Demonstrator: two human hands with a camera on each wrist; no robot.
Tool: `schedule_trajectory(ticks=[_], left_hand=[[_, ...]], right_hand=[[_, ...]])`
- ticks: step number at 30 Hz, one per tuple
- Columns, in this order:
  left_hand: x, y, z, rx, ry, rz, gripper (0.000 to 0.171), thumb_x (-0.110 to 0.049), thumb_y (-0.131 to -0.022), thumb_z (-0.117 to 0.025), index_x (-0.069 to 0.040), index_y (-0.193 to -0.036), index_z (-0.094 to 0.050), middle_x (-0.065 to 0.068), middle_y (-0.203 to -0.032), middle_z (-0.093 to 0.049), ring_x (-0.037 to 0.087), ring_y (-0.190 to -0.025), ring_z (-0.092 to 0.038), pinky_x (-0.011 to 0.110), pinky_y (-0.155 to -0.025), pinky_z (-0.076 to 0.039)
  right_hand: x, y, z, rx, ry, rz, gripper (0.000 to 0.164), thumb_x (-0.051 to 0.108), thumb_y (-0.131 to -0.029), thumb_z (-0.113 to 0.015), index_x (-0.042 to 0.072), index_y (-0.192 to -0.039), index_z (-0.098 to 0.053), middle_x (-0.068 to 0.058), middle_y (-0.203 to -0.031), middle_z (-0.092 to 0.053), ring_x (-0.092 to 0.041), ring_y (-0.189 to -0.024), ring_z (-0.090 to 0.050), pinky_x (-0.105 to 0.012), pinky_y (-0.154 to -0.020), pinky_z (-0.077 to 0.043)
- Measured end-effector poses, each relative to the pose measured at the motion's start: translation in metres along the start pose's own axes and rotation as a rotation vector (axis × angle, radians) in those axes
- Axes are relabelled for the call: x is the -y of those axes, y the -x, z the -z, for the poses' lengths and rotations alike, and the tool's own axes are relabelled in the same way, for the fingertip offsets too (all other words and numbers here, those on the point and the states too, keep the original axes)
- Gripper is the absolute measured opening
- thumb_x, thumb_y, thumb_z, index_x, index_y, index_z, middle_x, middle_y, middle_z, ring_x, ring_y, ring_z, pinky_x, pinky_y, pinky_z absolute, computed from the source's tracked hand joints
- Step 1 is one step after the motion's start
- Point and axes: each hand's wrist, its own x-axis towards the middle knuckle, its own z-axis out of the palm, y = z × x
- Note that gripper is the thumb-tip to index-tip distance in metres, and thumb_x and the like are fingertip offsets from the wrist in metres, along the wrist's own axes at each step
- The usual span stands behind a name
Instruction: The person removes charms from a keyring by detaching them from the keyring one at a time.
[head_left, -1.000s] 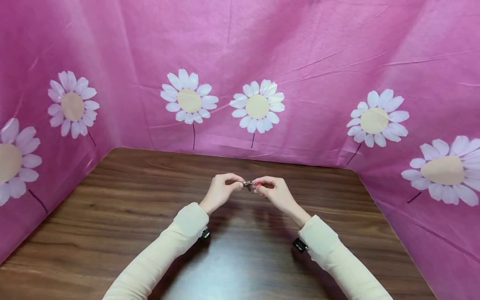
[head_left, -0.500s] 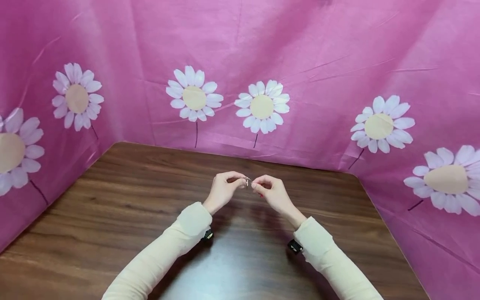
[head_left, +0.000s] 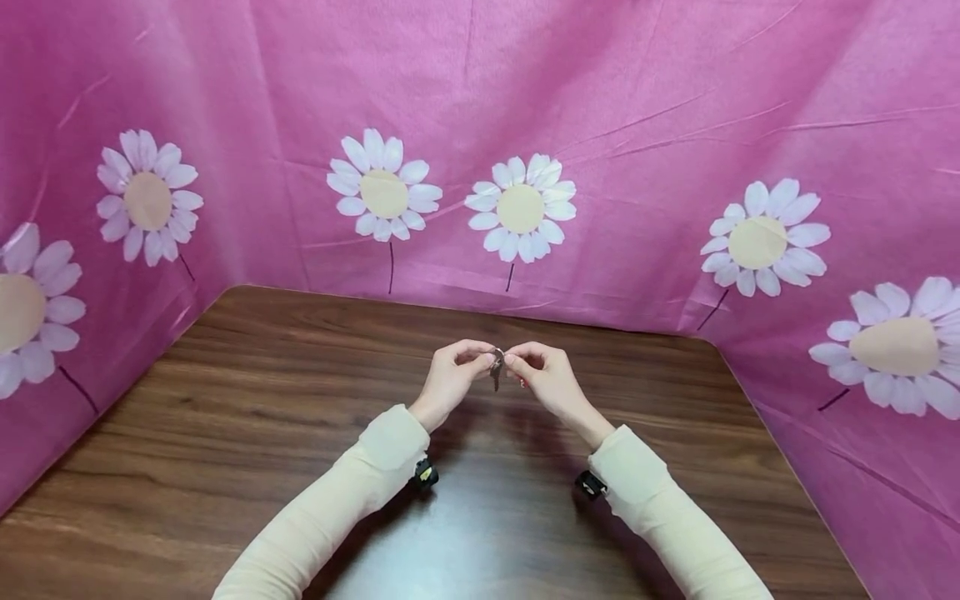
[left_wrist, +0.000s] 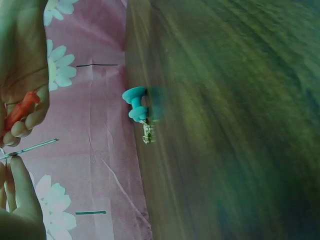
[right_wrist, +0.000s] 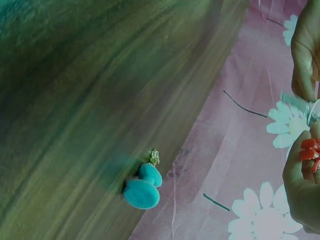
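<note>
Above the table my left hand (head_left: 448,379) pinches a key ring with thumb and fingertips, and a dark metal key (head_left: 497,372) hangs down from it. Opposite, the fingertips of my right hand (head_left: 550,377) pinch the ring's other side, almost touching the left. A small red charm (left_wrist: 22,111) lies under the right hand's curled fingers, and its red pieces also show in the right wrist view. The flat key (left_wrist: 35,148) appears edge-on by the left fingertips in the left wrist view. The ring itself is mostly hidden by the fingers.
Both wrist views show a teal, two-lobed soft-looking object (right_wrist: 142,191) with a gold-coloured chain (right_wrist: 154,157) on the wooden table (head_left: 300,375). Pink cloth (head_left: 615,100) with white daisies encloses the table's back and sides. Black wrist cameras (head_left: 425,473) sit under the cuffs.
The hands have drawn slightly closer together. The key, slanted between them a second ago, now hangs downward. The red charm has dropped lower beneath the right fingers.
</note>
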Motion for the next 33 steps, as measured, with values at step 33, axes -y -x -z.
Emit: schedule_trajectory(ticks=[33], left_hand=[[-0.009, -0.007, -0.002, 0.091, -0.750, -0.663, 0.013, 0.005, -0.076, -0.062, -0.007, -0.074, -0.061, 0.002, -0.076, -0.060, 0.011, -0.071, -0.065, 0.015, -0.066, -0.051]], right_hand=[[0.008, 0.011, 0.020, 0.004, 0.655, 0.390, 0.007, 0.016, -0.086, -0.063, 0.010, -0.086, -0.067, 0.002, -0.072, -0.063, -0.006, -0.061, -0.052, -0.025, -0.059, -0.044]])
